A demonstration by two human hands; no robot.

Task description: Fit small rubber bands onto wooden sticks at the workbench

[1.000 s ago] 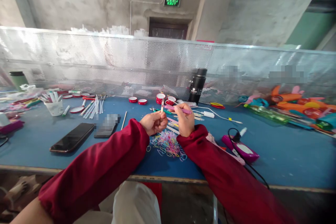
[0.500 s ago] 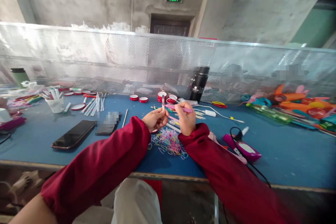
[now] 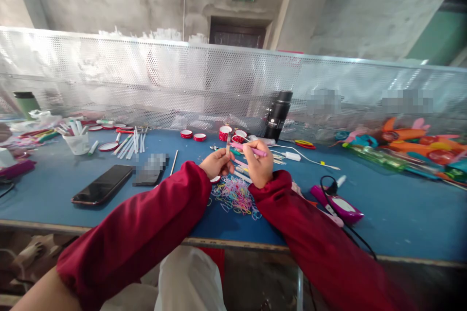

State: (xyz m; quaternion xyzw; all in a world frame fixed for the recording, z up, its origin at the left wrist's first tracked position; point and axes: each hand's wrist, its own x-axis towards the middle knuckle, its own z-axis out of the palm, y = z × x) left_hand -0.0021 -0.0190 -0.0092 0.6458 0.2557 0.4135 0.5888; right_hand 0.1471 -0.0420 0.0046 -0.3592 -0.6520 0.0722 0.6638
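Note:
My left hand (image 3: 217,163) pinches a narrow, flat strip (image 3: 228,144) that stands nearly upright, pale below and greyish at its top. Closed around a pink pen-like tool (image 3: 258,151) is my right hand (image 3: 261,169). The tool points left, its front end close to the strip; whether the two touch I cannot tell. Below both hands a loose heap of small coloured loops, like rubber bands (image 3: 237,197), lies on the blue table (image 3: 175,214). Several thin sticks (image 3: 242,171) lie partly hidden behind my hands.
Left are a phone (image 3: 104,185), a dark flat item (image 3: 151,172), white sticks (image 3: 139,142) and a white cup (image 3: 76,144). A black flask (image 3: 279,117) and red tape rolls (image 3: 225,133) stand behind. A purple device (image 3: 341,205) with a cable and orange items (image 3: 412,143) lie right.
The strip leans slightly more to the right, and the pink tool has shifted a little. Both hands keep their hold.

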